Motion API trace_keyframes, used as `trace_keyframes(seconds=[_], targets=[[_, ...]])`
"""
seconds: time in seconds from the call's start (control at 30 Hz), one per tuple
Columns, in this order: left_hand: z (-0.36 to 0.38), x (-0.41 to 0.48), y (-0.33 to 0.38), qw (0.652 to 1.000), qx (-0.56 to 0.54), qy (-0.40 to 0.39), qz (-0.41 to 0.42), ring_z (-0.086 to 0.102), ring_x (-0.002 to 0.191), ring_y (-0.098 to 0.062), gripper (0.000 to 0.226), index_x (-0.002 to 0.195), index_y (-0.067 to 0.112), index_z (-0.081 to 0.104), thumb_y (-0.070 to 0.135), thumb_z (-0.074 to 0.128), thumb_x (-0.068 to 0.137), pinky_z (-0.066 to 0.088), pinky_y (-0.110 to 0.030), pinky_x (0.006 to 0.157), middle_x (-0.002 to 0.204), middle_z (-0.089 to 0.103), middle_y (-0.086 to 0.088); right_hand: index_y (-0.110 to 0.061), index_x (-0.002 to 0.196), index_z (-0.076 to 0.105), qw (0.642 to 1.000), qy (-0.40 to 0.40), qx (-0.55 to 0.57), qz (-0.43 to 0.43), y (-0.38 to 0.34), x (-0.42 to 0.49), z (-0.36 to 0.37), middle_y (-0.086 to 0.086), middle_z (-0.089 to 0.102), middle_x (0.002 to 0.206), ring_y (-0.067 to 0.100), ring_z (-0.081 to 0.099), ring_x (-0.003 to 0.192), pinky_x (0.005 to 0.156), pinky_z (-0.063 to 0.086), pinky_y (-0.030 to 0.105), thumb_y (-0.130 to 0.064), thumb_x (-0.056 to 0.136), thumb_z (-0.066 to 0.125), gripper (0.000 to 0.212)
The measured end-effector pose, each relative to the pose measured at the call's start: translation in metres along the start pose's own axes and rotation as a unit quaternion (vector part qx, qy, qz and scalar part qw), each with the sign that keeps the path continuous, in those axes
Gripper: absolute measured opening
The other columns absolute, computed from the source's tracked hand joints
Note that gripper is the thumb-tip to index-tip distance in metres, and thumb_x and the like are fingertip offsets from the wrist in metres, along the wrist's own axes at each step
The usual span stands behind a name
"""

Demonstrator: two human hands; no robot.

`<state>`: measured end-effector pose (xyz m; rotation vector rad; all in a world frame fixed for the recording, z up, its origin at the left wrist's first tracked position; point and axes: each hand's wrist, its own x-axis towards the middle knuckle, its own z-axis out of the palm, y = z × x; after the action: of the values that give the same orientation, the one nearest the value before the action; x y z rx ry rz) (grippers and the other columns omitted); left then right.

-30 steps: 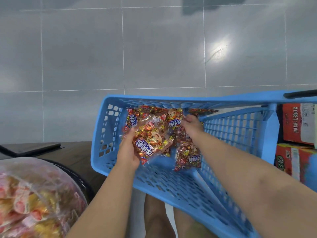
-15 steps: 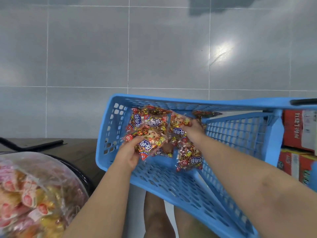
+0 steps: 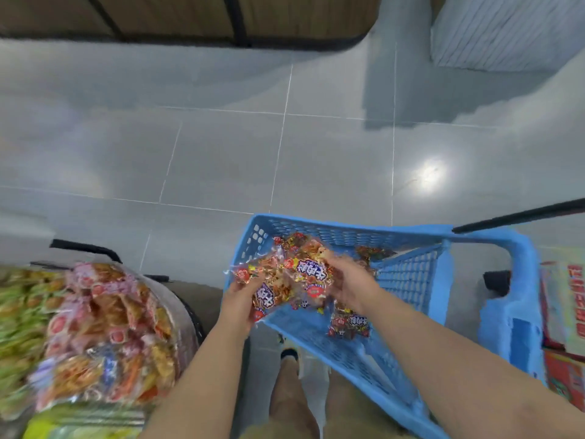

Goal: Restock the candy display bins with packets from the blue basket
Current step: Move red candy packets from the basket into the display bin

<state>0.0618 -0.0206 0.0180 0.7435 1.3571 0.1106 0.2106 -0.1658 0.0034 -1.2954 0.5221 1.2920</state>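
Observation:
A blue basket [image 3: 348,231] with perforated walls stands tilted in front of me. My left hand [image 3: 242,296] grips a bunch of clear candy packets [image 3: 285,274] with red and gold sweets at the basket's left rim. My right hand [image 3: 351,282] holds the same bunch from the right side. One more packet [image 3: 349,323] lies on the basket floor, and another packet [image 3: 375,252] lies against the far wall. The candy display bin [image 3: 110,327] at the lower left is heaped with bagged sweets and is blurred.
Grey tiled floor [image 3: 221,160] lies beyond the basket. Red cartons [image 3: 566,312] stand at the right edge behind the basket's handle end. A wooden shelf base [image 3: 190,17] runs along the top. My legs and a shoe [image 3: 289,354] show below.
The view has swung up and left, so the display bin shows much more. Both hands have gathered the packets and lifted them toward the basket's left rim.

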Motion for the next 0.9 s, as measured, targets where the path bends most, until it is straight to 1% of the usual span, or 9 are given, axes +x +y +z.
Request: trace_keyframes(seconds=[0.07, 0.2, 0.4, 0.53, 0.63, 0.7, 0.8, 0.87, 0.9], targets=[[-0.013, -0.018, 0.006, 0.999, -0.03, 0.005, 0.027, 0.07, 0.067, -0.024, 0.022, 0.109, 0.017, 0.06, 0.009, 0.062, 0.089, 0.056, -0.034, 0.048, 0.086, 0.074, -0.008, -0.011, 0.096, 0.051, 0.999, -0.035, -0.015, 0.005, 0.003, -0.007, 0.021, 0.006, 0.061, 0.085, 0.013, 0.061, 0.049, 0.044, 0.05, 0.022, -0.003, 0.087, 0.06, 0.016], [-0.054, -0.053, 0.013, 0.993, -0.102, 0.013, 0.057, 0.072, 0.077, -0.027, 0.023, 0.111, 0.015, 0.061, 0.009, 0.06, 0.09, 0.058, -0.039, 0.055, 0.095, 0.074, -0.012, -0.025, 0.117, 0.038, 0.984, -0.109, -0.137, 0.018, 0.02, -0.023, 0.066, 0.008, 0.065, 0.095, 0.021, 0.066, 0.072, 0.062, 0.058, 0.032, 0.014, 0.081, 0.058, 0.057], [-0.128, -0.111, 0.015, 0.985, -0.117, 0.072, 0.104, 0.073, 0.075, -0.023, 0.039, 0.109, 0.017, 0.06, 0.011, 0.076, 0.074, 0.057, -0.037, 0.054, 0.088, 0.075, -0.006, -0.021, 0.117, 0.048, 0.935, -0.196, -0.297, -0.009, 0.059, -0.06, 0.148, -0.005, 0.069, 0.087, 0.007, 0.068, 0.068, 0.057, 0.054, 0.022, 0.005, 0.075, 0.072, 0.054], [-0.197, -0.149, 0.017, 0.97, -0.075, 0.179, 0.146, 0.069, 0.087, -0.026, 0.048, 0.112, 0.016, 0.06, 0.01, 0.082, 0.07, 0.059, -0.042, 0.068, 0.095, 0.073, -0.006, -0.008, 0.12, 0.052, 0.898, -0.263, -0.352, -0.007, 0.096, -0.088, 0.209, 0.012, 0.069, 0.108, 0.024, 0.064, 0.091, 0.09, 0.05, 0.041, -0.01, 0.076, 0.075, 0.049], [-0.263, -0.181, 0.016, 0.953, -0.034, 0.225, 0.201, 0.068, 0.072, -0.003, 0.036, 0.099, 0.016, 0.065, 0.008, 0.083, 0.068, 0.053, -0.018, 0.063, 0.079, 0.071, 0.006, -0.01, 0.133, 0.043, 0.871, -0.269, -0.397, -0.106, 0.12, -0.109, 0.26, 0.012, 0.061, 0.116, 0.027, 0.061, 0.102, 0.094, 0.048, 0.041, -0.013, 0.074, 0.078, 0.069], [-0.307, -0.206, 0.013, 0.943, 0.0, 0.249, 0.223, 0.057, 0.053, 0.013, 0.035, 0.088, 0.025, 0.06, 0.009, 0.084, 0.068, 0.039, -0.003, 0.045, 0.069, 0.062, 0.019, -0.018, 0.135, 0.037, 0.8, -0.303, -0.474, -0.209, 0.14, -0.127, 0.297, 0.003, 0.055, 0.115, 0.021, 0.061, 0.102, 0.089, 0.05, 0.037, -0.01, 0.069, 0.081, 0.08], [-0.365, -0.238, 0.003, 0.927, 0.049, 0.291, 0.231, 0.058, 0.081, 0.002, 0.062, 0.121, 0.018, 0.056, 0.025, 0.086, 0.067, 0.04, -0.006, 0.058, 0.104, 0.062, 0.012, -0.02, 0.128, 0.044, 0.649, -0.415, -0.589, -0.245, 0.184, -0.151, 0.354, 0.006, 0.057, 0.12, 0.017, 0.061, 0.1, 0.083, 0.053, 0.032, -0.016, 0.068, 0.083, 0.072], [-0.403, -0.256, -0.005, 0.908, 0.041, 0.334, 0.251, 0.054, 0.084, 0.0, 0.074, 0.13, 0.014, 0.052, 0.029, 0.086, 0.066, 0.038, -0.001, 0.056, 0.104, 0.057, 0.016, -0.022, 0.128, 0.043, 0.56, -0.44, -0.646, -0.272, 0.217, -0.165, 0.389, 0.002, 0.059, 0.115, 0.013, 0.06, 0.098, 0.079, 0.048, 0.016, -0.027, 0.065, 0.085, 0.077], [-0.421, -0.264, -0.009, 0.898, 0.026, 0.353, 0.261, 0.052, 0.083, 0.0, 0.071, 0.127, 0.015, 0.054, 0.032, 0.086, 0.066, 0.037, 0.0, 0.055, 0.1, 0.055, 0.017, -0.024, 0.127, 0.042, 0.547, -0.45, -0.65, -0.274, 0.232, -0.172, 0.405, -0.006, 0.058, 0.108, 0.003, 0.059, 0.09, 0.068, 0.044, 0.006, -0.031, 0.062, 0.086, 0.079]])
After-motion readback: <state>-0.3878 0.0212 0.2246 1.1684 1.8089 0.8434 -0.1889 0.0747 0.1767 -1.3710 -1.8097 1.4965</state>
